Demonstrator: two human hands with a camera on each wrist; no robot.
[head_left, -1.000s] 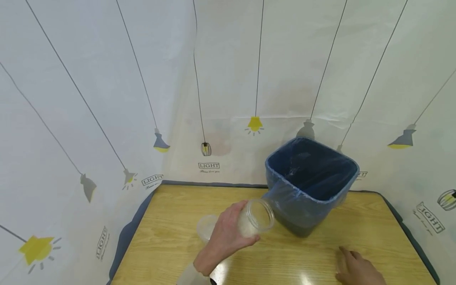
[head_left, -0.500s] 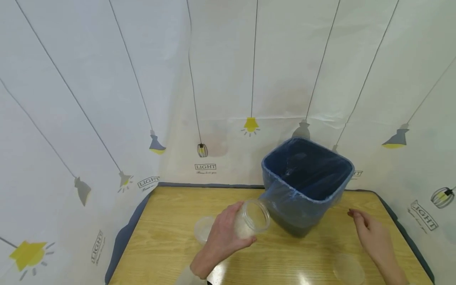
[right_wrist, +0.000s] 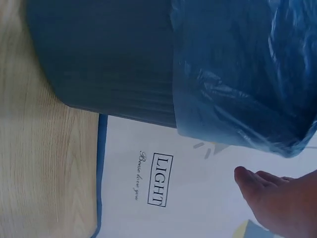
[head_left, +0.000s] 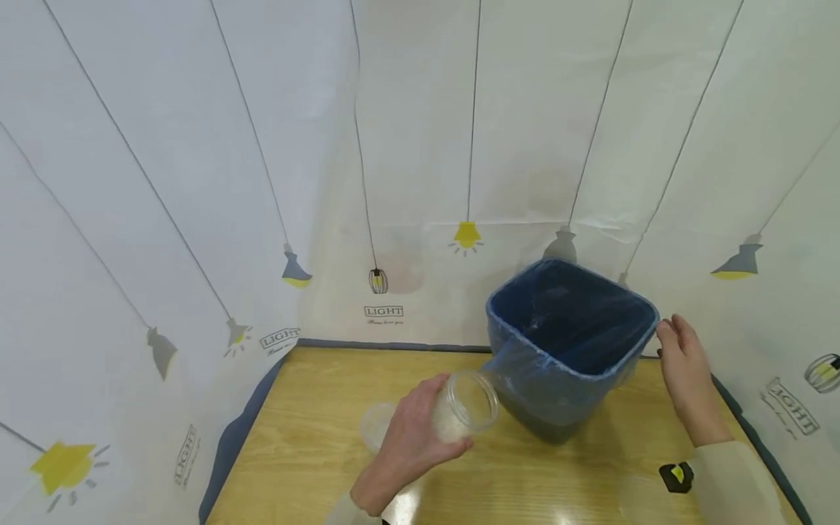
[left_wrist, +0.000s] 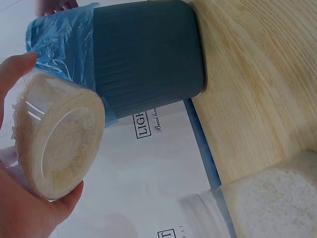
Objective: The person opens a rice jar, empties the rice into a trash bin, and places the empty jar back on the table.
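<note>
My left hand (head_left: 410,441) grips a clear jar (head_left: 451,417), tilted with its uncovered mouth towards the bin. Pale, rice-like grains show through the jar's base (left_wrist: 69,148) in the left wrist view. A dark bin (head_left: 551,419) stands upright on the table, lined with a blue plastic bag (head_left: 554,368) folded over its rim. The right hand (head_left: 685,375) is raised at the bin's right corner, fingertips close to the bag's edge. In the right wrist view that hand (right_wrist: 272,196) shows a gap from the bag, holding nothing.
A second clear jar (left_wrist: 277,203) with white contents stands on the table, partly behind my left hand in the head view. A translucent round lid (head_left: 643,499) lies at the front right. Lamp-printed sheeting (head_left: 420,146) walls in the wooden table (head_left: 328,394).
The right hand has left the round lid on the table and moved up and away to the bin's right rim. The left hand keeps the jar tilted at nearly the same spot.
</note>
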